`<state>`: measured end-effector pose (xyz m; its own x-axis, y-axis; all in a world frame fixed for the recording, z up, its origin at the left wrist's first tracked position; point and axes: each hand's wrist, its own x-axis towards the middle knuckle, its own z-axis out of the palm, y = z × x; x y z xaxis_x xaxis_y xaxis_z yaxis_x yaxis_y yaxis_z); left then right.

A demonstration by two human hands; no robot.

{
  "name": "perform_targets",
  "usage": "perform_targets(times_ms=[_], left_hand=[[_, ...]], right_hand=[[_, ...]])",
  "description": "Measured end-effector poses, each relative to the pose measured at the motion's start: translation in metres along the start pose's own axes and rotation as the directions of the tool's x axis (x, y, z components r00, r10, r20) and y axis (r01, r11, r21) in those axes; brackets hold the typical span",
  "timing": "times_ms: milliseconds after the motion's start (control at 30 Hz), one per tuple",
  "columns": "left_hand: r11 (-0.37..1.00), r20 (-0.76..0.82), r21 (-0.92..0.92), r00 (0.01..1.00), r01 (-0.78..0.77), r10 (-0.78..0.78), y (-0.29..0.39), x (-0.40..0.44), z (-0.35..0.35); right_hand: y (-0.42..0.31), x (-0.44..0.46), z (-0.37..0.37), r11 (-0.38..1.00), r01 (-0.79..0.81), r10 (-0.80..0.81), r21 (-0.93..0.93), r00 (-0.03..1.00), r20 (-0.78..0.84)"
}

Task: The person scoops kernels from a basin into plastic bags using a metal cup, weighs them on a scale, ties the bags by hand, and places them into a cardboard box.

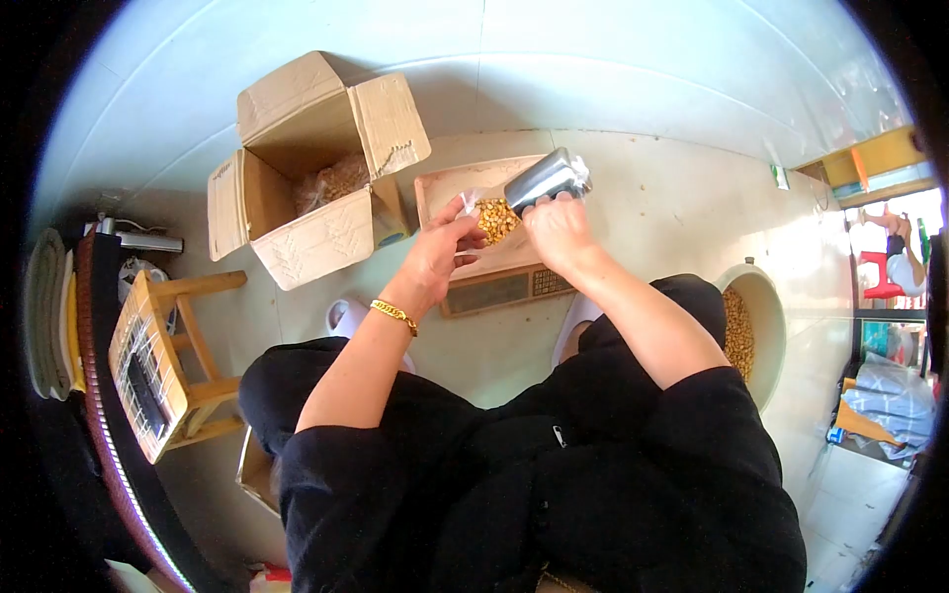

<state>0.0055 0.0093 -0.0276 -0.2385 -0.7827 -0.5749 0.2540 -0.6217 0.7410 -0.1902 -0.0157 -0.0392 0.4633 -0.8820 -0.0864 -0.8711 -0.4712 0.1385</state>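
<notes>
My left hand (436, 249), with a gold chain bracelet at the wrist, grips the mouth of a clear plastic bag (472, 201). Golden-brown, nut-like pieces (497, 220) lie at the bag's opening, between my hands. My right hand (560, 229) is closed around a shiny metal scoop (542, 182), tilted with its mouth toward the bag. Its grip is partly hidden by my fingers. Both hands are above a weighing scale (455, 188) with a pale, shallow tray and a keypad and display on the near side.
An open cardboard box (326, 234) with bagged pieces inside stands at the back left. A wooden stool (188, 395) is on the left. Beside my right knee sits a pale tub (771, 336) of similar pieces. Farther right, a person (902, 262) is near a red stool (874, 274).
</notes>
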Motion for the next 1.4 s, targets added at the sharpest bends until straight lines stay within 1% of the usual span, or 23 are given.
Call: perform_targets(times_ms=[67,133,167,233,267,333,400,467,533,600,667,733,800,867,933,1000,1133,1200,1267,1300,1333,1367,1400], left_hand=[[1.0,0.007,0.003,1.0,-0.007,0.006,0.001,0.0,0.0],[0.999,0.001,0.04,1.0,-0.028,0.028,0.001,0.001,-0.001],[0.999,0.005,0.038,1.0,-0.031,0.031,0.0,0.002,-0.002],[0.996,-0.056,0.067,0.996,-0.064,0.068,-0.001,0.004,-0.002],[0.995,-0.045,0.067,0.996,-0.069,0.072,0.0,0.004,-0.002],[0.995,-0.057,0.073,0.996,-0.065,0.069,0.002,0.001,0.0],[0.993,0.003,0.108,0.998,-0.055,0.055,-0.002,0.013,-0.01],[0.989,0.06,0.14,0.997,-0.051,0.043,-0.004,0.017,-0.013],[0.978,0.04,0.189,0.995,-0.093,0.087,-0.004,0.012,-0.011],[0.976,-0.005,0.193,0.994,-0.104,0.107,-0.003,0.007,-0.008],[0.973,-0.048,0.203,0.991,-0.111,0.123,-0.004,0.005,-0.008],[0.974,-0.111,0.193,0.984,-0.119,0.142,-0.008,0.009,-0.013],[0.976,-0.109,0.177,0.983,-0.126,0.146,-0.008,0.006,-0.014],[0.978,-0.11,0.161,0.982,-0.135,0.153,-0.005,0.001,-0.011],[0.982,-0.101,0.139,0.984,-0.131,0.145,-0.001,-0.007,-0.006],[0.981,-0.082,0.151,0.987,-0.121,0.135,-0.002,-0.003,-0.007],[0.985,-0.022,0.141,0.995,-0.095,0.1,-0.002,-0.008,-0.01],[0.984,0.001,0.155,0.996,-0.091,0.092,-0.001,-0.007,-0.012],[0.984,0.025,0.155,0.996,-0.092,0.09,-0.001,-0.004,-0.01],[0.978,0.023,0.179,0.995,-0.103,0.101,0.0,-0.004,-0.009],[0.973,0.019,0.202,0.994,-0.113,0.111,0.0,-0.005,-0.01],[0.974,0.015,0.197,0.994,-0.111,0.11,0.001,-0.006,-0.01],[0.972,-0.008,0.209,0.993,-0.11,0.114,0.001,-0.006,-0.009]], right_hand=[[0.004,0.0,-0.001,0.999,-0.052,0.051,-0.016,0.998,-0.024],[0.005,-0.005,-0.031,0.96,-0.139,0.137,0.242,0.99,0.028],[0.008,-0.007,-0.04,0.961,-0.141,0.139,0.237,0.99,0.027],[0.021,-0.017,-0.058,0.854,-0.177,0.235,0.489,0.97,-0.059],[0.031,-0.024,-0.072,0.857,-0.183,0.242,0.483,0.968,-0.063],[0.056,-0.041,-0.103,0.225,-0.411,0.372,0.884,0.874,0.312],[0.091,-0.073,-0.121,-0.048,-0.27,0.357,0.962,0.894,0.269],[0.118,-0.114,-0.132,-0.295,-0.061,0.511,0.954,0.833,0.211],[0.127,-0.159,-0.156,-0.383,0.11,0.659,0.917,0.729,0.188],[0.157,-0.213,-0.145,-0.39,0.178,0.713,0.903,0.68,0.174],[0.171,-0.249,-0.132,-0.222,0.084,0.9,0.971,0.401,0.171],[0.207,-0.304,-0.091,-0.053,-0.283,0.927,0.958,0.342,0.152],[0.208,-0.324,-0.052,0.233,-0.822,0.97,0.52,0.236,-0.06],[0.183,-0.336,-0.026,0.414,-0.901,0.904,0.127,0.39,-0.175],[0.171,-0.345,0.014,0.419,-0.908,0.902,0.016,0.418,0.103],[0.152,-0.346,0.044,0.631,-0.762,0.743,-0.144,0.542,0.393],[0.134,-0.343,0.075,0.599,-0.801,0.755,0.004,0.566,0.331],[0.143,-0.347,0.065,0.501,-0.857,0.737,0.121,0.496,0.46],[0.145,-0.356,0.049,0.463,-0.877,0.762,0.132,0.469,0.446],[0.155,-0.373,0.056,0.163,-0.898,0.797,0.408,0.364,0.483],[0.163,-0.389,0.062,-0.164,-0.772,0.792,0.613,0.268,0.549],[0.167,-0.4,0.056,-0.292,-0.661,0.755,0.691,0.284,0.591],[0.167,-0.409,0.051,-0.288,-0.664,0.754,0.69,0.286,0.591]])
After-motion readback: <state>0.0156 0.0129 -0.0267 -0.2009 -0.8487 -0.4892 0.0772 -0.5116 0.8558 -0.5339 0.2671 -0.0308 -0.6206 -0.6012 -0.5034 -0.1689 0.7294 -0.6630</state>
